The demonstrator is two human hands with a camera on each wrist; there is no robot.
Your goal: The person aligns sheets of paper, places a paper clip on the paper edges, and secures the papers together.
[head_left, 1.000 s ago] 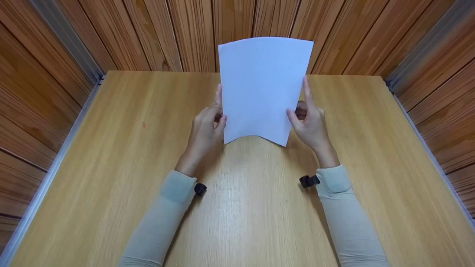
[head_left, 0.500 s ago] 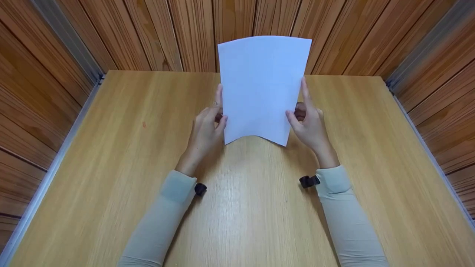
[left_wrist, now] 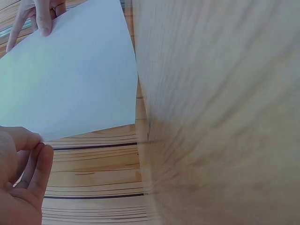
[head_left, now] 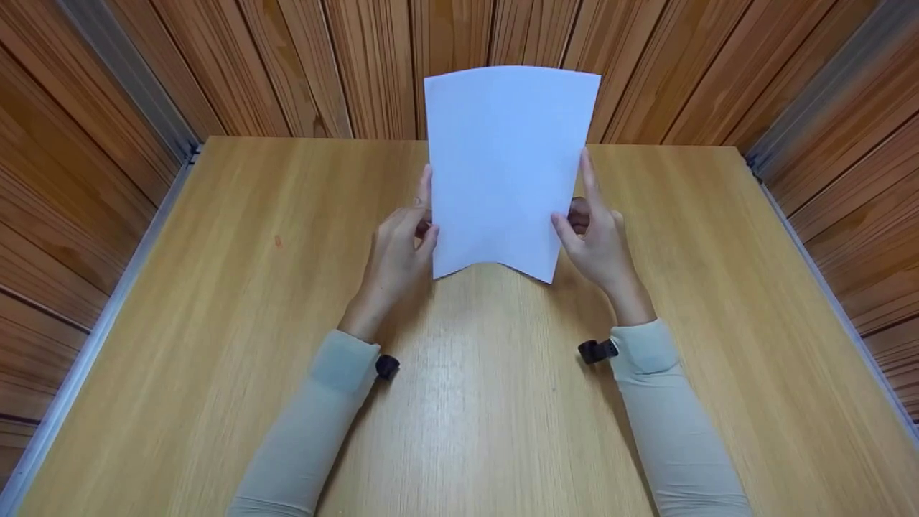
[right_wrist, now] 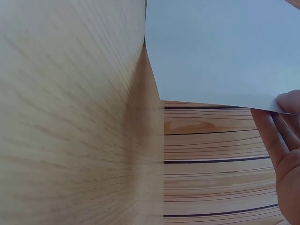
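Observation:
A white sheet of paper is held up over the far middle of the table, its lower edge bowed in an arch. At its left edge my left hand pinches it between thumb and fingers, low down. My right hand grips the right edge, thumb on the near face and index finger stretched up along the side. In the left wrist view the left thumb and fingers meet at the edge of the paper. The right wrist view has the right thumb over the paper, with other fingers behind it.
A light wooden table lies beneath both arms, with a small reddish mark on its left part. Wood-panelled walls stand behind and at both sides. A small black camera sits at the left wrist, another black camera at the right.
The top of the paper has shifted slightly, its right corner moving a little left and up. Both hands keep their hold, the right one edging very slightly left.

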